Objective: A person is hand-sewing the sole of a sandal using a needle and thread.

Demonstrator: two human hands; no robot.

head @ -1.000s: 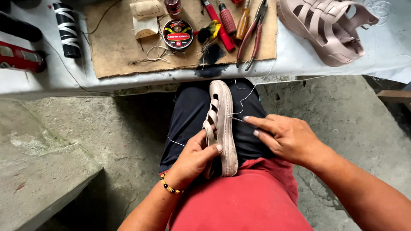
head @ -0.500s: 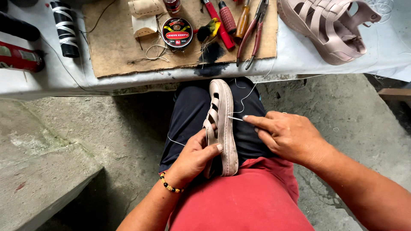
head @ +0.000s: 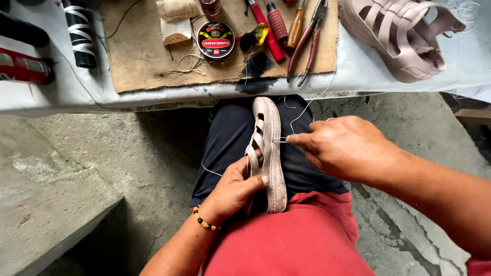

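Observation:
A pale pink strappy sandal (head: pixel 271 148) rests on its edge on my lap, sole to the right. My left hand (head: pixel 236 186) grips its lower part, thumb across the sole. My right hand (head: pixel 343 148) pinches a thin needle (head: pixel 280 139) with white thread (head: pixel 302 111) against the sandal's sole edge. The thread loops up toward the table and another strand trails left over my dark trousers.
A low table (head: pixel 61 94) ahead holds a cardboard mat (head: pixel 138 51), a round polish tin (head: pixel 215 40), pliers (head: pixel 308 41), red-handled tools (head: pixel 271 25), a thread-wound black spool (head: pixel 79 33) and the matching sandal (head: pixel 399 36). A concrete block (head: pixel 46 204) lies at left.
My right hand has drawn slightly right and up, pulling the needle and thread out from the sandal's edge. The left hand keeps its grip.

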